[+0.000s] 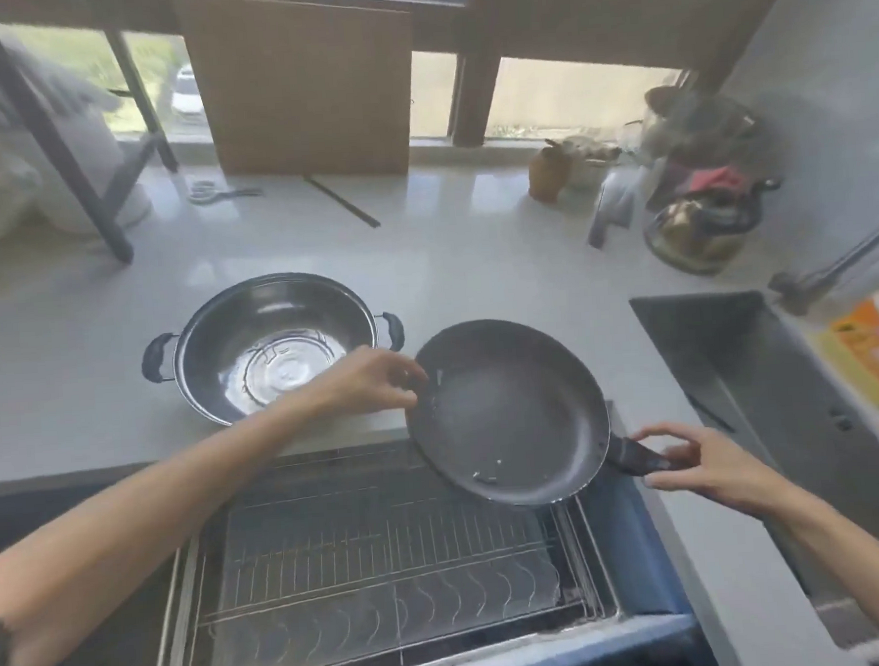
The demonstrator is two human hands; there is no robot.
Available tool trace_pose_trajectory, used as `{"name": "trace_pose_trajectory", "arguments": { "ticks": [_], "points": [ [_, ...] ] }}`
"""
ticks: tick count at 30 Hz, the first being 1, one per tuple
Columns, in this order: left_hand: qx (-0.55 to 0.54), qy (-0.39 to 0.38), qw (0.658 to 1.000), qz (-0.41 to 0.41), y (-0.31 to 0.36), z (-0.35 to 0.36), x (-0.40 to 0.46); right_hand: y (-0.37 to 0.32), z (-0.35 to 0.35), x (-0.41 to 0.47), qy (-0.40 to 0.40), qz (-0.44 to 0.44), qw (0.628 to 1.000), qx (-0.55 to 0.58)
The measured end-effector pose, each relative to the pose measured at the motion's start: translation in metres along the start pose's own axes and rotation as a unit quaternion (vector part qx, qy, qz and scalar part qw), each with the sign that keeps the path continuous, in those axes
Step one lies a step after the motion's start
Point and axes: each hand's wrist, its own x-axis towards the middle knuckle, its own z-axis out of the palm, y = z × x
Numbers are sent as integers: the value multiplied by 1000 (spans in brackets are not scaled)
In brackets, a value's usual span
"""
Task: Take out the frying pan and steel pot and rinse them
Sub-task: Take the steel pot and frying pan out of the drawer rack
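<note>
Head view | left hand [373, 383] pinches pan [509, 411] rim | right hand [702, 463] fingers loosely curled at its handle | pot [273, 348] left of pan

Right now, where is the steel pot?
In the head view the steel pot stands empty on the grey counter, left of centre, just beyond the open wire-rack drawer and left of the frying pan, behind the left hand.

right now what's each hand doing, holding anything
Left hand: fingers pinched on the far rim of the frying pan.
Right hand: fingers curled around the pan's handle, though how firmly it grips cannot be told.
</note>
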Motion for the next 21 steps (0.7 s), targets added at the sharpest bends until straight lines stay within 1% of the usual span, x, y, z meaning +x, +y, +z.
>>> {"name": "trace_pose_trajectory", "arguments": {
  "ticks": [3,6,9,12,16,21],
  "points": [
    [7,18,1000,-9,18,-1,59,12,-45,46,21,-11,1000,-13],
    [8,38,997,-64,13,10,110,14,-70,98,32,-30,999,-33],
    [3,65,992,-112,8,21,152,24,-88,144,25,-46,997,-55],
    [-3,87,985,-147,6,34,176,36,-97,179,13,-56,996,-65],
    [4,71,983,-171,-5,49,197,54,-98,208,20,-51,995,-79],
    [22,79,979,-186,-18,64,208,70,-86,228,30,-55,995,-83]
  ]
}}
